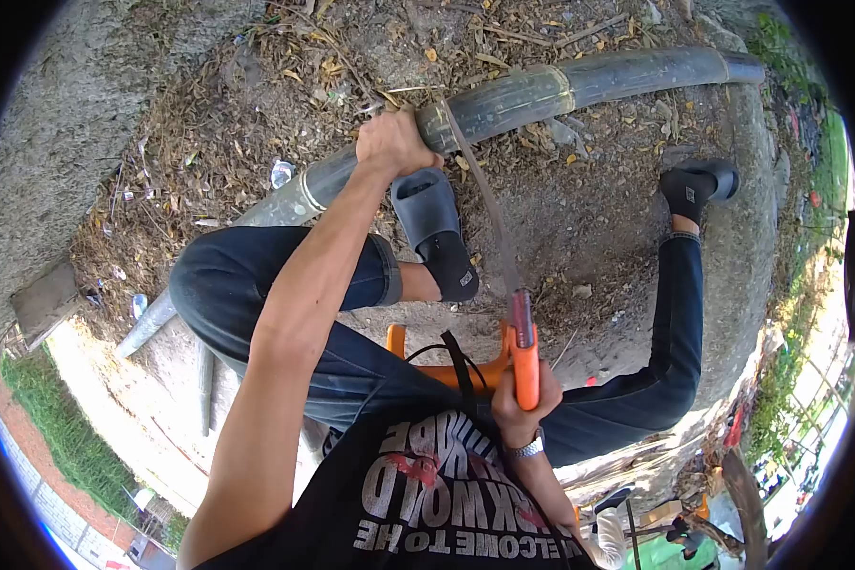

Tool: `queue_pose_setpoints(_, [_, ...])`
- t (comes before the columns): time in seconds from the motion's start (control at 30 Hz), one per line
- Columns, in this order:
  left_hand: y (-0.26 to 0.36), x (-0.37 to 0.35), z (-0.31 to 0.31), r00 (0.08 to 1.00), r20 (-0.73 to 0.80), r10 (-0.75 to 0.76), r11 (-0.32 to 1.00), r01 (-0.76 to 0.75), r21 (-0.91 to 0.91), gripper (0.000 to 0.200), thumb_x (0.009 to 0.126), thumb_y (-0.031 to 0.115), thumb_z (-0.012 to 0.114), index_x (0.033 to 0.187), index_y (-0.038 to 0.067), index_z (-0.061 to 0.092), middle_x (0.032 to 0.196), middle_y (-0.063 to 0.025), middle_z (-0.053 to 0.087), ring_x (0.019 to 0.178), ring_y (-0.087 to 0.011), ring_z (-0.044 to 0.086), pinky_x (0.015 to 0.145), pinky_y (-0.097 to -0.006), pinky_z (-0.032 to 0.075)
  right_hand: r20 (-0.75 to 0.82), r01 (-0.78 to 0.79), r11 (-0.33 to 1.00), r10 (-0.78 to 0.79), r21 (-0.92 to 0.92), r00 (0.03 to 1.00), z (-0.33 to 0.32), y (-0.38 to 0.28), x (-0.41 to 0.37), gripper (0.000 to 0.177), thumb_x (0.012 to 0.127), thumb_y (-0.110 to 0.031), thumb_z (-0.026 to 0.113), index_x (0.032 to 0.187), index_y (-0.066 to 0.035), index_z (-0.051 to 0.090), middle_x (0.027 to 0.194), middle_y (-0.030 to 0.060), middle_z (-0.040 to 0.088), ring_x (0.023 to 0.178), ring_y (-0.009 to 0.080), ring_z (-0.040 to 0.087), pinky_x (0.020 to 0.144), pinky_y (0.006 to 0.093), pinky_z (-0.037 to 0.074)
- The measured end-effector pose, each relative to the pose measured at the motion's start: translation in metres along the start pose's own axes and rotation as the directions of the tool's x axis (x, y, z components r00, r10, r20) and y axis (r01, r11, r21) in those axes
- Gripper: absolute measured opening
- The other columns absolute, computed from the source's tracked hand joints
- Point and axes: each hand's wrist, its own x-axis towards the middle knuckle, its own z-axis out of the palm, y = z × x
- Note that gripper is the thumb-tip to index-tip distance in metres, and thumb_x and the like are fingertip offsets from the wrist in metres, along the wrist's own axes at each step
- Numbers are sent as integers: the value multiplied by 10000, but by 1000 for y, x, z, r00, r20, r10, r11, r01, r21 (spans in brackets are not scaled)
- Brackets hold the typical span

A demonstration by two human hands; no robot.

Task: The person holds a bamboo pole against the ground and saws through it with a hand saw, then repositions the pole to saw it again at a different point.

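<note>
A long greenish-grey bamboo pole [513,102] runs across the ground in front of me. My left hand [394,142] is wrapped round it, close to one of its joints. In my right hand [522,404], closed near my lap, is the orange handle of a hand saw [526,370]. The thin saw blade stretches forward and its far end overlaps the pole just right of my left hand. Some of my right fingers are hidden behind the handle.
My foot in a grey slide sandal [426,209] stands right below the pole, the other [698,180] farther right. Orange plastic seat parts [489,370] show between my legs. Dry leaves [332,71] litter the dirt; a crumpled cup [281,174] lies left. People's legs [610,537] appear behind at lower right.
</note>
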Motion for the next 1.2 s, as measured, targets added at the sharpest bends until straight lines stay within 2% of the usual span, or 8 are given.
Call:
queue_pose_setpoints(0.37, [-3,-2,16,982,-173,71,997,-74,-7,798,658,567,863,1189,-6,703,1094,-248,775,1005,-418,763,933,-492,601,137,-42,998,36,44,990,-62,-98,80,169,826,-35,777,791,4,616,623,128,595,503,224,623,518,351,474])
queue_pose_setpoints(0.4, [-1,-9,21,976,-211,60,998,-58,14,816,649,556,873,1208,-7,685,1100,-239,773,1006,-414,764,919,-491,606,141,-284,921,255,265,957,-76,-87,92,212,866,-81,813,802,14,634,655,117,621,549,174,603,539,324,457])
queue_pose_setpoints(0.5, [10,-25,46,948,-315,52,998,-40,46,876,630,485,921,1292,5,606,1206,-225,723,1110,-400,724,958,-492,585,167,-69,995,56,71,984,-128,-116,99,204,871,-84,830,845,51,679,683,52,611,598,127,527,572,306,417])
queue_pose_setpoints(0.57, [16,-44,72,782,-613,110,993,-58,103,878,647,433,943,1330,26,569,1294,-225,646,1218,-398,647,1039,-497,533,-18,-76,990,78,121,997,-149,-146,88,161,827,-36,816,862,55,687,668,47,572,591,147,515,578,302,392])
queue_pose_setpoints(0.63, [21,-52,74,798,-598,68,997,-34,67,889,664,402,950,1361,38,536,1311,-219,609,1265,-396,599,1094,-498,483,-278,79,996,-87,-40,957,-164,-148,78,246,730,-88,820,876,59,689,681,61,566,597,150,494,592,304,372])
queue_pose_setpoints(0.7, [17,-57,58,875,-480,63,998,-56,29,896,675,425,944,1374,39,538,1295,-216,613,1244,-403,612,1060,-514,515,-69,152,972,-142,178,988,-193,-109,75,398,874,6,690,1237,149,607,776,107,618,597,132,564,559,253,456])
queue_pose_setpoints(0.97, [-40,32,32,971,172,164,986,-157,-54,1097,493,622,957,1310,-42,652,1167,-247,743,1118,-404,727,986,-489,587,-53,83,937,-69,338,996,-116,-53,58,191,925,47,613,1106,103,631,683,2,540,514,48,434,475,239,342])
queue_pose_setpoints(1.2, [2,-68,69,910,-393,134,991,-125,48,880,657,412,945,1340,8,567,1231,-237,689,1128,-376,707,978,-479,568,-16,-52,942,61,331,998,-75,-24,29,95,914,-3,701,970,56,650,770,23,613,669,69,543,609,249,446])
